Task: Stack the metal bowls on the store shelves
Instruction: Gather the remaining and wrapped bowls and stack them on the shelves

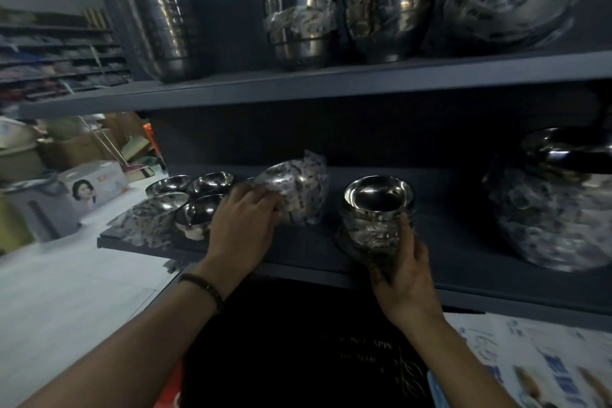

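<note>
**bowlguy:** Two stacks at once, why?

**shelfie:** yep, left hand (245, 219) has its fingers (263, 204) curled round the wrapped stack (298, 192) on the lower shelf (463, 262), probably steadying it. The right hand (407, 275) grips the open stack (377, 205) at the shelf's front edge, fingers wrapped round its base, likely so it won't tip.

Lower shelf (447, 225): you have bare room between the middle stack (374, 225) and the large wrapped bowls (546, 219); loose bowls (205, 182) crowd the left end.

dim | shelves (331, 89) shadowed; bowls (377, 195) glinting (blurred); edges bowed
</note>
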